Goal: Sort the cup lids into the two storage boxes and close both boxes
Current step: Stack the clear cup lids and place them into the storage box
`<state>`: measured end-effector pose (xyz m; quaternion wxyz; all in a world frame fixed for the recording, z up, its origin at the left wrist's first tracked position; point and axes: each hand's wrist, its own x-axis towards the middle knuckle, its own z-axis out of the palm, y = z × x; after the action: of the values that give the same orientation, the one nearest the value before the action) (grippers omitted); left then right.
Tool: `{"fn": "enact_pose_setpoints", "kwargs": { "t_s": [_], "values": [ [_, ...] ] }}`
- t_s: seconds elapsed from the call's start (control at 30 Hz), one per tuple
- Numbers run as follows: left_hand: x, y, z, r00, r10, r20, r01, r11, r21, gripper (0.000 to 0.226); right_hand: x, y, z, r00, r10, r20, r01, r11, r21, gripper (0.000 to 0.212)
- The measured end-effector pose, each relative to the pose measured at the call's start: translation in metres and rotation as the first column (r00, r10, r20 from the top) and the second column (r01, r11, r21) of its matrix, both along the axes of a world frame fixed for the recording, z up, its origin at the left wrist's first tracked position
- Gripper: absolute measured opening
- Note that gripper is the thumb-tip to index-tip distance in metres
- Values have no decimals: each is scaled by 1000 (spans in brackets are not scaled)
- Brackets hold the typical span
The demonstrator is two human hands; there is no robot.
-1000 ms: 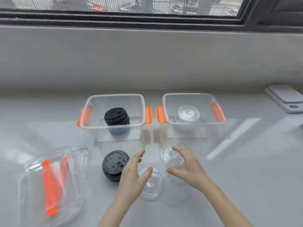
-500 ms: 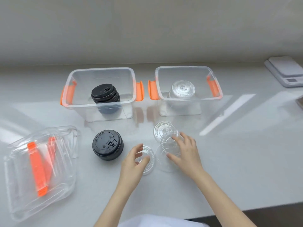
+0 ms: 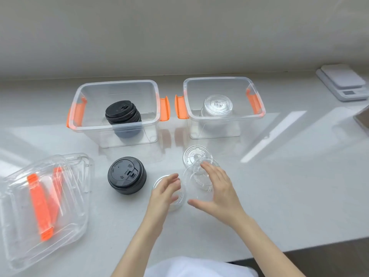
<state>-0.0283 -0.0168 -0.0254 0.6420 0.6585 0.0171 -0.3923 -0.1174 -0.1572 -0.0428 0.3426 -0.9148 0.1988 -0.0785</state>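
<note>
Two clear storage boxes with orange latches stand open at the back. The left box (image 3: 116, 83) holds a stack of black lids (image 3: 121, 114); the right box (image 3: 224, 79) holds a stack of clear lids (image 3: 217, 104). In front, a stack of black lids (image 3: 126, 175) sits on the counter. Loose clear lids (image 3: 194, 156) lie to its right. My left hand (image 3: 165, 193) hovers open over one clear lid (image 3: 159, 181). My right hand (image 3: 218, 188) is open over the overlapping clear lids, holding nothing that I can see.
The two clear box covers (image 3: 43, 198) with orange strips lie stacked at the left front. A white kitchen scale (image 3: 344, 82) sits at the far right. The grey counter's front edge (image 3: 299, 245) runs at lower right, a wall behind the boxes.
The camera has tilted down, so the window is out of view. Both hands have spread open slightly above the clear lids; the lids and boxes have stayed in place.
</note>
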Motion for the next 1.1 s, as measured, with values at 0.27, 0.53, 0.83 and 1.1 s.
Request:
{"fn": "enact_pose_setpoints", "kwargs": {
  "t_s": [0.27,0.53,0.83,1.1],
  "values": [
    [1,-5,3,734,-196,-650,-202,851,-484,51,7,31,31,971,237,46,-241,962,129,93],
    [5,16,-12,761,-96,-641,-252,868,-428,64,14,-27,-5,962,-121,-243,136,990,44,96],
    [4,24,-10,721,8,-693,-356,862,-361,55,22,-11,-1,990,-130,-62,138,978,155,103],
    [4,13,-4,734,-19,-679,-391,805,-445,62,29,27,29,954,288,-87,-241,905,350,106]
  ]
}}
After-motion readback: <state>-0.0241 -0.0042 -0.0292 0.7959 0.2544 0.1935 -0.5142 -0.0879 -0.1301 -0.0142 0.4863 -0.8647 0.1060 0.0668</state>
